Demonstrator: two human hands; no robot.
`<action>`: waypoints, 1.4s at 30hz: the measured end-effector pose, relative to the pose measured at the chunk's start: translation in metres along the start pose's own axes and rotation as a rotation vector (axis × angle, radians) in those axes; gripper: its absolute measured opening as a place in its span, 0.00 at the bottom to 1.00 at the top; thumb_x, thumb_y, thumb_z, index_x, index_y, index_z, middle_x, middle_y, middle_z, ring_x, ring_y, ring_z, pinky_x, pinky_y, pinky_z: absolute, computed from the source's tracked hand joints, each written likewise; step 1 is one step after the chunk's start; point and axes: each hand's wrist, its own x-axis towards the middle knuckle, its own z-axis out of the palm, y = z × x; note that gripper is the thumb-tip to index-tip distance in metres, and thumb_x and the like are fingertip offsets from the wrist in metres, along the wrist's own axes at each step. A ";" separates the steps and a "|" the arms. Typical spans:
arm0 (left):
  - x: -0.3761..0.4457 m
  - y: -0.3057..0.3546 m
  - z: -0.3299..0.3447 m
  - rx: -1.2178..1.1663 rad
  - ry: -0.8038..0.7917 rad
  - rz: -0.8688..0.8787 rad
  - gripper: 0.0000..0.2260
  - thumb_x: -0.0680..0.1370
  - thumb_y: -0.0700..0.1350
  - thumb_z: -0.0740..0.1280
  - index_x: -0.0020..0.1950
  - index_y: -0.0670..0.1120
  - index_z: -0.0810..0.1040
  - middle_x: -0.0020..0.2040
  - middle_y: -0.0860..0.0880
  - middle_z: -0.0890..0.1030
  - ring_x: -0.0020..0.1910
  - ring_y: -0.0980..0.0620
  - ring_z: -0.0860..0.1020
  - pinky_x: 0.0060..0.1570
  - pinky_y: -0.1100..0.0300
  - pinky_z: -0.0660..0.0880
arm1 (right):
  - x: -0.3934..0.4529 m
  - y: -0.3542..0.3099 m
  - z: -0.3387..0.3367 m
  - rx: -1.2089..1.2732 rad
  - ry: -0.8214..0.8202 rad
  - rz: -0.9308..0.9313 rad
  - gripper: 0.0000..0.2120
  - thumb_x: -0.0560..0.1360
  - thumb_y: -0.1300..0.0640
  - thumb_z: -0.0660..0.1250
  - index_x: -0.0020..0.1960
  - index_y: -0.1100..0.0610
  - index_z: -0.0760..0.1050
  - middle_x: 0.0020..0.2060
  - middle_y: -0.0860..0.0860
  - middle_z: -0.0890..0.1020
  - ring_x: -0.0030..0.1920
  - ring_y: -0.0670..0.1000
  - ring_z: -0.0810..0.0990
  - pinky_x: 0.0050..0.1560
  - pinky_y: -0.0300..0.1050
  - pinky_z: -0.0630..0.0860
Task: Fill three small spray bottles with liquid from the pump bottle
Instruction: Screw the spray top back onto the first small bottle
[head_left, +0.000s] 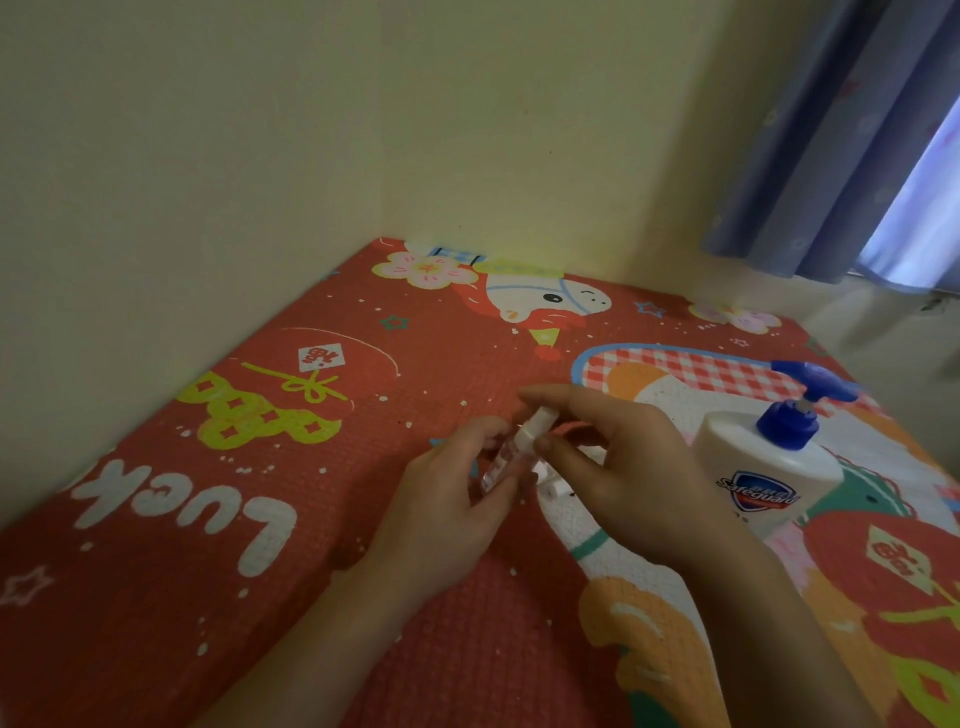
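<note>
Hands meet over the red cartoon mat (363, 415): the left hand (447, 499) grips the clear body of 1 small spray bottle (498, 462), tilted, while the right hand (618, 467) pinches its white spray top (537, 420) between thumb and fingertips. Whether the top is being screwed on or off, I cannot tell, and the bottle is too blurred to show any liquid level.

Just beside the right hand stands the white pump bottle (763, 467) with its blue pump head (800, 405), upright on the mat and untouched. A couple of small white pieces (553, 488) lie on the mat under the hands; they might belong to the other bottles, but they are mostly hidden. Only 1 of the 3 spray bottles is plainly in view, so I would judge the filling is at an early or middle stage, with at least this bottle in hand.

The pump bottle's label reads "Safeguard". The mat shows "Luck" in white letters, upside down from here.
</note>
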 end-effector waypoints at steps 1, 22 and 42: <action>0.000 -0.001 0.000 0.000 -0.002 -0.006 0.14 0.78 0.46 0.71 0.56 0.63 0.73 0.52 0.65 0.81 0.47 0.60 0.83 0.44 0.47 0.82 | 0.000 0.000 0.001 -0.014 0.014 0.007 0.17 0.78 0.58 0.69 0.66 0.45 0.77 0.49 0.38 0.83 0.49 0.39 0.81 0.53 0.41 0.80; 0.000 -0.005 0.003 0.065 0.117 -0.068 0.15 0.74 0.52 0.75 0.58 0.59 0.76 0.46 0.70 0.82 0.50 0.66 0.83 0.50 0.56 0.82 | 0.001 0.003 0.014 -0.013 0.081 0.027 0.20 0.77 0.58 0.71 0.67 0.47 0.77 0.49 0.41 0.85 0.52 0.38 0.80 0.51 0.24 0.73; 0.005 -0.006 0.007 0.109 0.141 -0.072 0.18 0.74 0.50 0.75 0.60 0.61 0.73 0.47 0.68 0.81 0.53 0.62 0.82 0.52 0.55 0.81 | 0.008 0.011 0.031 0.039 0.176 0.022 0.07 0.77 0.56 0.71 0.55 0.52 0.79 0.41 0.42 0.84 0.45 0.38 0.82 0.46 0.35 0.79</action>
